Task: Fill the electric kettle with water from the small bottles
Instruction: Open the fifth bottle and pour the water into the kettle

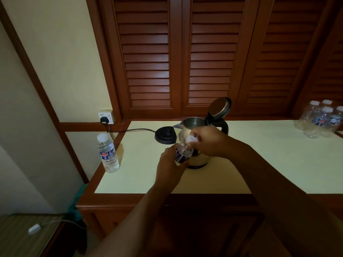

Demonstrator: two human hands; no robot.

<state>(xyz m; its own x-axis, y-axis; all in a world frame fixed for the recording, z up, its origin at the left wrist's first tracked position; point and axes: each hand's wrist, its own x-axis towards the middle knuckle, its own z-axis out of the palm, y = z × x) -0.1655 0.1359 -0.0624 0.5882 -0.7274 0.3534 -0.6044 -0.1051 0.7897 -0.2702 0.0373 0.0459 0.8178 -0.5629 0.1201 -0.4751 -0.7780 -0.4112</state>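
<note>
A: What's set out, biggest first?

B: A cream-topped counter (259, 164) under brown shutters. On it the steel kettle (199, 158) stands near the middle, off its black base (165, 135), which sits just to its left and is plugged into the wall socket (106, 117). The kettle's lid (220, 106) is tipped up and back, so the mouth is open.

A: And the water?

B: A cluster of bottles (321, 119) at the far right looks empty, though it's blurry there. One full, capped bottle (108, 154) stands upright at the left edge.

A: The hands?

B: The left hand (169, 169) is wrapped round a small bottle (182, 153) just in front of the kettle. The right hand (209, 141) pinches its white cap (192, 140).

A: Which way does it point?

B: Its long axis leans, neck up and to the right, toward the kettle.

A: How far along?

B: I'd say midway: this bottle and the left one remain to pour.
</note>
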